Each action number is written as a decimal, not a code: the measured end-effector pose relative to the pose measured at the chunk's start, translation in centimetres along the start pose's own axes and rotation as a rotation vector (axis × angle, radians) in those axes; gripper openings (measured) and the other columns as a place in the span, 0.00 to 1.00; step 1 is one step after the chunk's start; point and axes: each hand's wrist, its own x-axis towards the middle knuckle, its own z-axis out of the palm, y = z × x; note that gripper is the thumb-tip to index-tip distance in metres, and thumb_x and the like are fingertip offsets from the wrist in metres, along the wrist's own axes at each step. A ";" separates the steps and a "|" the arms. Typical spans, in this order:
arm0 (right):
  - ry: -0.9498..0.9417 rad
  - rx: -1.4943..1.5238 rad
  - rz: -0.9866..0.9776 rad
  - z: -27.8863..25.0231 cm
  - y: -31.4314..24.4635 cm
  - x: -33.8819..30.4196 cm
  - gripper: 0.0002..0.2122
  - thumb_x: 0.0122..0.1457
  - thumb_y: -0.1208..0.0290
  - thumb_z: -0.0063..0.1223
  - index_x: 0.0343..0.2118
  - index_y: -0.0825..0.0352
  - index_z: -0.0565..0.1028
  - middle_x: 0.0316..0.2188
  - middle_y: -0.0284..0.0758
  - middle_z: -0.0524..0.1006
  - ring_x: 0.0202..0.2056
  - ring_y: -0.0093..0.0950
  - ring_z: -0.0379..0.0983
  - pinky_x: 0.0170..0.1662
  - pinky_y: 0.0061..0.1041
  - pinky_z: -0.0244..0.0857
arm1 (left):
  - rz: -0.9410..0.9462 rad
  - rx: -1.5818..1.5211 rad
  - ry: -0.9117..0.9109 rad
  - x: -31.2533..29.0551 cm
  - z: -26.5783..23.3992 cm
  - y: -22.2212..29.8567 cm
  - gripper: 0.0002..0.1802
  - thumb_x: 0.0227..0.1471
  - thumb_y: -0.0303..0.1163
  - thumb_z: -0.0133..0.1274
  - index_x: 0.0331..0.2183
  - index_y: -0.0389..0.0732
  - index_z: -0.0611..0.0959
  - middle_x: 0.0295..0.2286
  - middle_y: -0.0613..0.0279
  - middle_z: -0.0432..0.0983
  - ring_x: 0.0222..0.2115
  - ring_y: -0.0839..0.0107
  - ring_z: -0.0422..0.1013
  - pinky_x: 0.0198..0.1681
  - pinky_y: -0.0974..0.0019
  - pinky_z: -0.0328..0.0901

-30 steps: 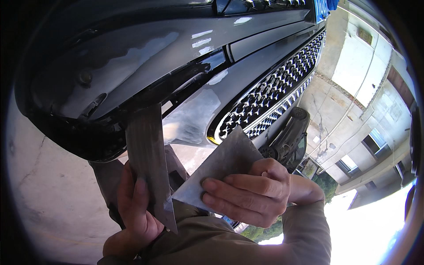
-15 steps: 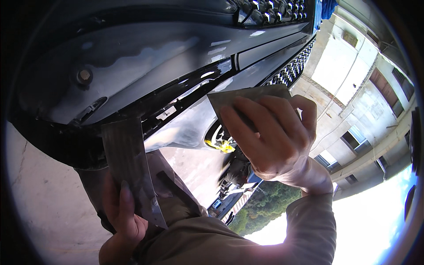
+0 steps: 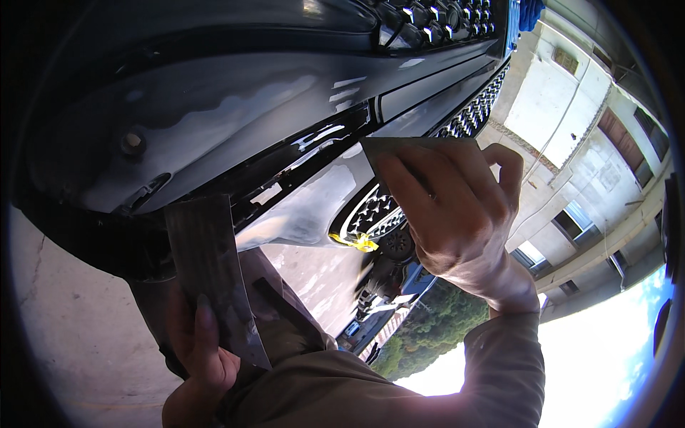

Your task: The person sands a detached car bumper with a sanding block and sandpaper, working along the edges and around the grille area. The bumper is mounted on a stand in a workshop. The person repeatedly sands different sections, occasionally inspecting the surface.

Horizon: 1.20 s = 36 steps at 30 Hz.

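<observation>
My left hand (image 3: 207, 349) grips a long, flat metal spreader (image 3: 203, 246), its thumb across the face and the blade standing up beside the bumper. In my right hand (image 3: 460, 214) is a second thin metal spreader (image 3: 380, 158), held with fingers spread over its face; its lower part is hidden behind them. Before me is a dark car bumper (image 3: 242, 128) with dull grey, wavy-edged patches. Its lower part carries a pale, smooth patch (image 3: 307, 203), just left of the right spreader. Whether that blade touches the bumper I cannot tell.
A black grille (image 3: 439, 21) with bright studs lies at the top. A yellow ribbon (image 3: 360, 242) hangs at the bumper's lower opening. Long slots and a bolt (image 3: 133, 143) mark the bumper. Pale ground (image 3: 64, 307), a parked vehicle and a building (image 3: 571, 143) lie beyond.
My right hand has shifted slightly right with its spreader, baring more of the pale patch and lower grille. My left hand and its spreader have hardly moved.
</observation>
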 end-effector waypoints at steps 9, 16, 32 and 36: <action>0.140 0.032 0.076 -0.9 1.1 -0.6 0.06 0.52 0.69 0.67 0.34 0.58 0.86 0.32 0.24 0.85 0.34 0.20 0.79 0.41 0.29 0.59 | -0.023 0.037 0.006 0.5 1.4 -0.2 0.22 0.74 0.25 0.34 0.63 0.27 0.70 0.65 0.27 0.57 0.65 0.36 0.63 0.69 0.45 0.64; -0.008 0.233 0.098 -5.2 0.3 -2.4 0.12 0.51 0.74 0.70 0.40 0.60 0.86 0.37 0.32 0.86 0.35 0.31 0.79 0.40 0.33 0.66 | -0.079 -0.013 0.014 2.1 3.7 0.7 0.27 0.73 0.29 0.38 0.66 0.25 0.63 0.59 0.39 0.70 0.60 0.60 0.71 0.63 0.59 0.66; -0.003 1.043 0.970 0.0 -1.1 -4.5 0.13 0.63 0.72 0.61 0.48 0.70 0.83 0.33 0.42 0.87 0.33 0.26 0.85 0.40 0.26 0.77 | -0.079 0.082 -0.007 1.2 3.9 6.2 0.26 0.73 0.30 0.43 0.66 0.27 0.66 0.58 0.45 0.71 0.58 0.61 0.72 0.62 0.60 0.67; 0.056 1.019 1.008 1.8 -1.0 -4.8 0.15 0.61 0.66 0.64 0.46 0.71 0.84 0.31 0.41 0.87 0.31 0.24 0.84 0.38 0.27 0.76 | -0.054 0.148 -0.013 0.7 2.2 7.2 0.26 0.73 0.30 0.43 0.65 0.27 0.67 0.59 0.44 0.71 0.59 0.60 0.71 0.63 0.59 0.67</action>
